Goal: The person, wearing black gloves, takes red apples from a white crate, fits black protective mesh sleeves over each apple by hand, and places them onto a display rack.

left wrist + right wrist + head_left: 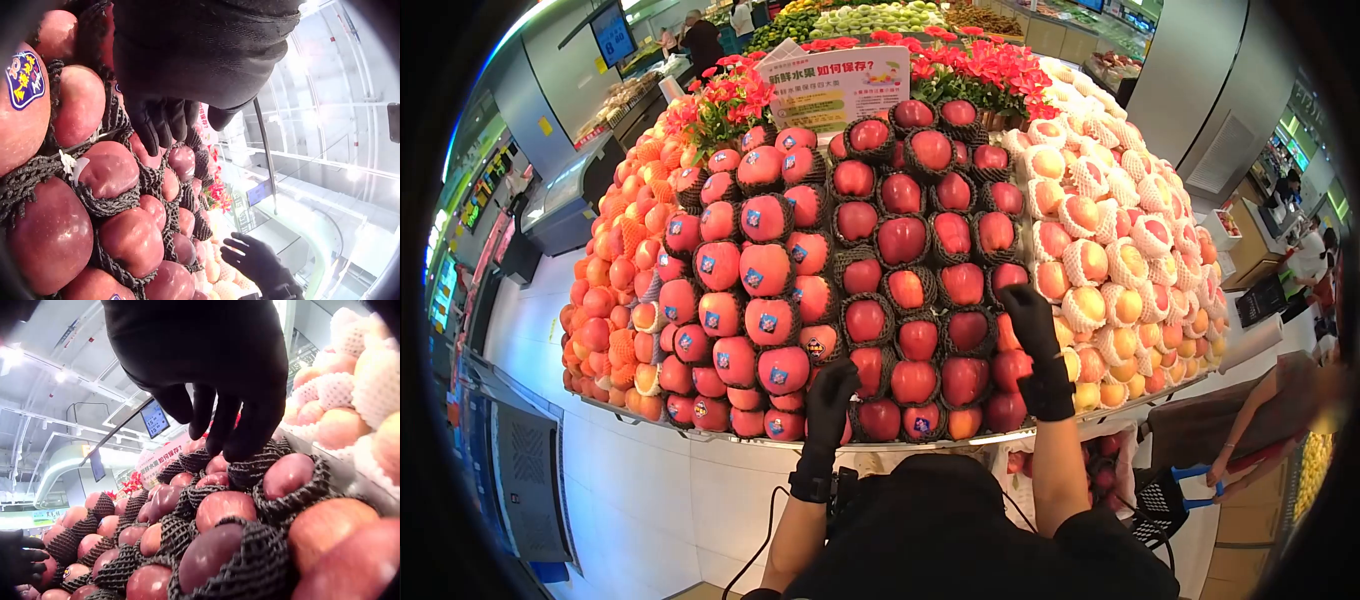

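Note:
Both hands wear black gloves. In the head view the left hand (832, 393) is at the lower front of the red apples (901, 240), its fingers bent loosely near the front rows. Higher up on the right, the right hand (1030, 322) hovers by the right edge of the dark-netted apples. From the left wrist view, the left hand (200, 56) hangs over apples in black foam nets (132, 240), fingers hanging down. The right wrist view has the right hand (206, 369) above netted apples (225, 511), fingers pointing down. No fruit shows in either hand; fingertip contact is unclear.
Fruit in white nets (1085, 305) fills the right side, orange fruit (615, 300) the left. Red flowers (985, 75) and a paper sign (840, 85) stand behind. Below the stand's edge are a white-lined crate (1000, 470) and a black basket (1162, 508); a person's arm (1245, 415) is at right.

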A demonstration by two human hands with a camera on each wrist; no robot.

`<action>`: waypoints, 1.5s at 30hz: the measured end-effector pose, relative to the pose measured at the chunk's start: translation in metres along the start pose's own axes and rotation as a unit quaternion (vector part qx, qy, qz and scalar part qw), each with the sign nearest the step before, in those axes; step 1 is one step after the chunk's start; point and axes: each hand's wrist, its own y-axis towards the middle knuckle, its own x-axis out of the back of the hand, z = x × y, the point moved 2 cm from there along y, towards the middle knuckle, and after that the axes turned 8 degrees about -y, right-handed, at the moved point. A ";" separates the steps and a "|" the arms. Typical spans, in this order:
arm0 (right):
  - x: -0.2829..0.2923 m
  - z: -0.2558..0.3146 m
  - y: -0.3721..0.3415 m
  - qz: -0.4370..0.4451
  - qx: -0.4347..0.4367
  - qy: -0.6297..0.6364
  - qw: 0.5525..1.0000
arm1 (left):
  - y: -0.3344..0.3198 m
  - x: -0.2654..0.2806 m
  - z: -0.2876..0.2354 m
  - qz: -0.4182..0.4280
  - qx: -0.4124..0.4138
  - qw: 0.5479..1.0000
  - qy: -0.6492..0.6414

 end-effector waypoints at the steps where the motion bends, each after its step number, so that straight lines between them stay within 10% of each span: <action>1: 0.000 -0.003 -0.014 -0.004 -0.018 -0.004 1.000 | 0.000 0.000 -0.003 -0.003 -0.001 1.000 -0.008; 14: -0.004 0.000 -0.080 0.003 -0.180 0.069 0.981 | 0.000 0.009 -0.019 0.028 -0.005 0.999 0.019; 45: -0.029 -0.012 -0.165 -0.061 -0.216 0.055 0.973 | 0.016 0.070 -0.023 0.085 0.061 0.992 -0.067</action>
